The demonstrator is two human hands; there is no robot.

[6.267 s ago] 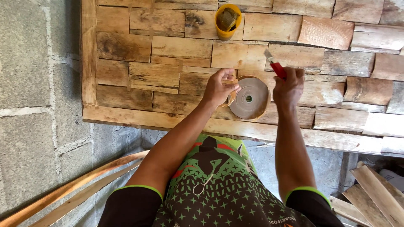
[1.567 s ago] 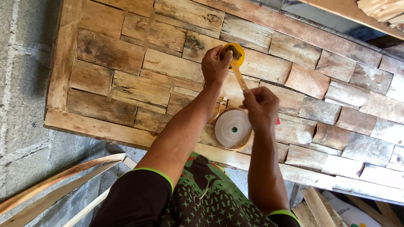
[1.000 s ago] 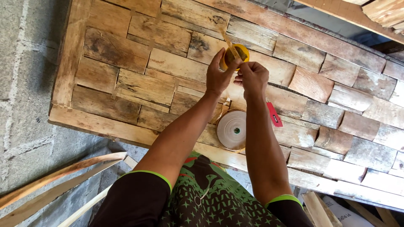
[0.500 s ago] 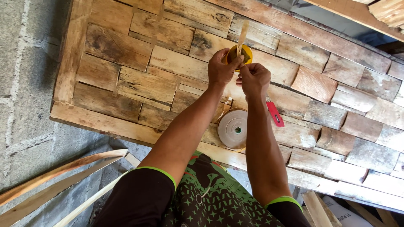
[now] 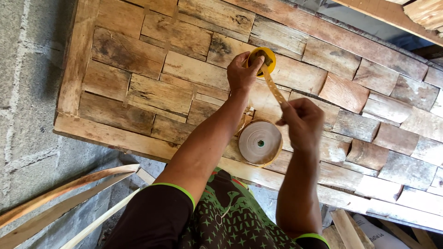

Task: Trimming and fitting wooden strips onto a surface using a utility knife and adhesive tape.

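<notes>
The left hand (image 5: 241, 71) rests against a small yellow container (image 5: 261, 60) standing on the wooden tabletop (image 5: 152, 87), a panel faced with rough, uneven blocks. The left fingers (image 5: 253, 64) curl over the container's near rim; whether they close fully on it cannot be told.

The right hand (image 5: 302, 122) is raised above the tabletop, nearer the person than the container. Its fingers are pinched shut on the lower end of a thin tan strip (image 5: 273, 87).

The strip runs as a straight diagonal line. Its upper end sits at the mouth of the container, just beside the left fingers; its lower end lies in the right-hand pinch. The long axis points from upper left at the container to lower right at the right hand. The strip is stretched between the two hands and is clear of the tabletop along its length.

A flat roll of tan tape (image 5: 260, 142) lies on the tabletop below the strip, between the two forearms and near the tabletop's front edge. Loose wooden slats (image 5: 69, 193) lie on the floor at lower left.
</notes>
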